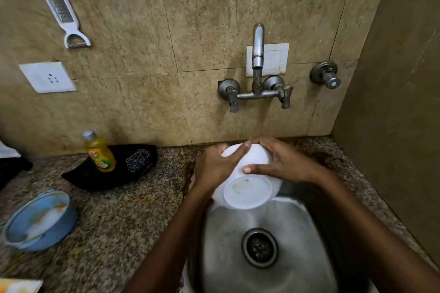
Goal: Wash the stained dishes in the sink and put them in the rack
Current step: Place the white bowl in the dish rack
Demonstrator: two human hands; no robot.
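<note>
You hold the white bowl (247,181) in a two-handed grip over the back of the sink (292,233), its underside turned toward you and its mouth facing away. Your left hand (215,169) wraps the left side, with the fingers curled round the far rim and the thumb laid across the outer wall. Your right hand (283,163) lies over the top right, fingers spread on the curve and the thumb pressing just above the foot ring. A pale yellowish smear shows inside that ring, so the underside looks not yet clean to me.

The tap (258,54) stands on the wall above the bowl, and I see no water running from it. The drain (259,247) sits open lower in the basin.

On the tabletop (133,209) to your left, a yellow soap bottle (100,152) stands on a black tray (112,169) beside a dark scrubber (138,159). A blue bowl (39,220) with orange stains waits nearer the left edge. No rack is in view.

The main risk is a slip: a wet, soapy, smooth bowl held only by its curved wall could twist out and strike the steel basin. Letting go with one hand for the scrubber or tap would raise that risk. Missing the smear under the foot is the other.
</note>
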